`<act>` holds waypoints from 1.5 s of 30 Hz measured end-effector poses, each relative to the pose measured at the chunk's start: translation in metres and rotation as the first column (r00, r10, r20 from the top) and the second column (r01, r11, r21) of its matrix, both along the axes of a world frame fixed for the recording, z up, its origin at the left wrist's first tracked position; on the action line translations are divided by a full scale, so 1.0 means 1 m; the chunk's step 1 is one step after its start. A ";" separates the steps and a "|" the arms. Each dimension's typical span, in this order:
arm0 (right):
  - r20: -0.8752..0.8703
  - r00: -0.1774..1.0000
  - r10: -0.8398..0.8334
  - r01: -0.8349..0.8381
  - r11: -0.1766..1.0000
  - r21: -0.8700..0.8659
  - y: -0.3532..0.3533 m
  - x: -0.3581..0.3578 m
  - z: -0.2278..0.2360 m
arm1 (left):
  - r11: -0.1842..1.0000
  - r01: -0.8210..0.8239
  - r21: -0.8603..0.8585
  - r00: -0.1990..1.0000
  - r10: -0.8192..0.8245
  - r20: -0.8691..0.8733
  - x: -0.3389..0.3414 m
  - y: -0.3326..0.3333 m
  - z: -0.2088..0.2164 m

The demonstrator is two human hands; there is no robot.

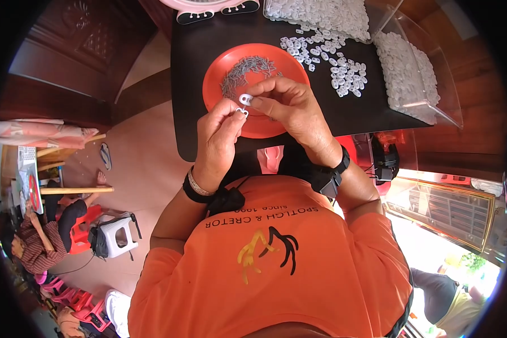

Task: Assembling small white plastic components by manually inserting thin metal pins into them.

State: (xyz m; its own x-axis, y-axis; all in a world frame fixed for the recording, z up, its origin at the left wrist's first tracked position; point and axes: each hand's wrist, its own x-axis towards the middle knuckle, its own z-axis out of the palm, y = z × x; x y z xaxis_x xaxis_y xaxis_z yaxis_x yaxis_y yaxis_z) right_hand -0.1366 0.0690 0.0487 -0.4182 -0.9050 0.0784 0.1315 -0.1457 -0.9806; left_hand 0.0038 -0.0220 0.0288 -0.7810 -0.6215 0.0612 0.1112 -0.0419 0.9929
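Note:
Over a red plastic bowl (213, 80), my two hands meet with their fingertips close together. My right hand (292, 107) pinches a small white oval plastic piece with two holes (245, 99) between thumb and forefinger. Just below it, my left hand (218, 138) pinches another small white plastic part (241, 112), mostly covered by the fingertips. The two white parts are very close; I cannot tell whether they are joined. Many small grey screw-like pieces (247, 67) lie in the bowl, heaped toward its far side.
Loose white oval pieces (349, 77) are scattered on the black table (194, 56) right of the bowl. Clear bins full of white pieces stand at the back (321, 16) and right (410, 79). A pink object (217, 7) sits far left. Another person (36, 239) sits at left.

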 end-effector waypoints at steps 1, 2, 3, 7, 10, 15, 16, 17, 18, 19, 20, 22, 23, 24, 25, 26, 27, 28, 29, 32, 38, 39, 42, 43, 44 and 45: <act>-0.001 1.000 0.006 -0.006 1.000 0.000 0.001 0.000 0.001 | 1.000 0.000 0.000 1.000 0.000 0.005 0.000 0.000 0.001; 0.000 1.000 0.007 -0.007 1.000 0.000 0.001 0.002 0.001 | 1.000 -0.002 0.000 1.000 0.002 0.007 0.001 0.000 0.001; -0.024 1.000 -0.003 0.003 1.000 -0.001 0.001 0.002 0.002 | 1.000 -0.001 -0.001 1.000 0.001 0.003 0.001 0.000 0.001; -0.137 0.991 -0.001 -0.003 1.000 -0.026 0.001 0.007 0.000 | 1.000 -0.015 -0.012 0.999 0.015 -0.030 0.000 0.002 0.001; -0.191 0.981 -0.013 0.008 1.000 -0.027 0.000 0.008 -0.005 | 1.000 -0.015 0.015 1.000 0.015 -0.019 0.002 0.003 0.003; -0.127 0.992 0.012 -0.014 1.000 -0.020 0.002 0.009 -0.003 | 1.000 -0.014 0.021 1.000 0.014 -0.025 0.002 0.006 0.008; -0.131 0.991 0.016 -0.019 0.999 -0.027 0.003 0.009 -0.003 | 1.000 -0.002 0.027 1.000 0.002 -0.005 0.002 0.006 0.010; -0.130 0.991 0.014 -0.018 0.999 -0.027 0.004 0.008 -0.003 | 1.000 0.000 0.028 1.000 0.000 -0.004 0.001 0.005 0.009; -0.152 0.988 0.024 -0.027 0.999 -0.019 0.004 0.008 -0.002 | 0.999 0.010 0.036 1.000 -0.010 -0.005 0.000 0.004 0.007; -0.174 0.984 0.033 -0.036 0.999 -0.012 0.005 0.008 -0.001 | 0.999 0.020 0.045 1.000 -0.020 -0.007 0.000 0.003 0.006; -0.228 0.968 0.103 -0.096 0.994 0.042 0.006 0.005 0.003 | 0.998 0.016 0.056 1.000 -0.016 0.004 0.000 0.003 0.007; -0.288 0.953 0.092 -0.079 0.995 0.056 0.007 0.007 0.008 | 0.999 0.006 0.054 1.000 -0.005 -0.006 -0.001 0.000 0.005; -0.285 0.954 0.090 -0.077 0.995 0.056 0.008 0.009 0.008 | 0.999 0.008 0.054 1.000 -0.007 -0.003 -0.001 0.000 0.005; -0.468 0.884 0.004 -0.011 1.000 -0.011 0.008 0.013 0.009 | 0.998 -0.024 0.054 1.000 0.024 0.011 -0.002 0.001 0.005; -0.626 0.775 -0.088 0.041 0.995 -0.089 0.007 0.016 0.009 | 0.997 -0.056 0.055 0.998 0.055 0.026 -0.003 0.002 0.006; -0.746 0.646 -0.161 0.059 0.985 -0.162 0.003 0.016 0.006 | 0.997 -0.054 0.054 0.998 0.052 0.028 -0.003 0.003 0.007; -0.745 0.647 -0.163 0.061 0.985 -0.163 0.002 0.017 0.004 | 0.996 -0.069 0.058 0.997 0.067 0.037 -0.003 0.005 0.010; -0.785 0.593 -0.179 0.071 0.983 -0.170 0.001 0.018 0.002 | 0.995 -0.084 0.061 0.996 0.082 0.045 -0.003 0.005 0.011; -0.821 0.538 -0.193 0.080 0.981 -0.178 0.000 0.018 0.001 | 0.995 -0.083 0.060 0.996 0.081 0.047 -0.003 0.005 0.010; -0.793 0.573 -0.207 0.061 0.976 -0.211 -0.001 0.019 0.003 | 0.991 -0.100 0.093 0.995 0.100 0.007 0.002 0.001 0.007; -0.727 0.665 -0.171 0.041 0.980 -0.194 -0.003 0.020 0.003 | 0.993 -0.084 0.087 0.996 0.082 0.022 0.003 -0.002 0.004; -0.724 0.668 -0.170 0.046 0.981 -0.189 -0.002 0.020 0.003 | 0.993 -0.086 0.079 0.996 0.085 0.017 0.002 -0.001 0.004; -0.707 0.697 -0.121 0.024 0.989 -0.147 -0.001 0.018 0.005 | 0.994 -0.085 0.067 0.996 0.085 -0.002 0.000 0.000 0.004; -0.710 0.696 -0.107 0.032 0.993 -0.118 0.002 0.019 0.009 | 0.994 -0.084 0.065 0.996 0.085 -0.012 -0.002 0.001 0.004; -0.713 0.695 -0.094 0.043 0.995 -0.089 0.004 0.020 0.013 | 0.993 -0.112 0.040 0.994 0.111 0.007 0.000 0.003 0.005; -0.723 0.667 -0.181 0.056 0.979 -0.194 0.002 0.017 0.003 | 0.992 -0.127 0.016 0.992 0.127 0.017 -0.002 0.006 0.007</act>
State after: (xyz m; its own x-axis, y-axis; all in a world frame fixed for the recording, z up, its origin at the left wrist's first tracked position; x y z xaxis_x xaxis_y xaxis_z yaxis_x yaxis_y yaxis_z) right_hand -0.1192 0.0708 0.0519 -0.2709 -0.8036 0.5299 -0.6492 -0.2539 -0.7170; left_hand 0.0020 -0.0164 0.0362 -0.6966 -0.7165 0.0381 0.1012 -0.0456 0.9938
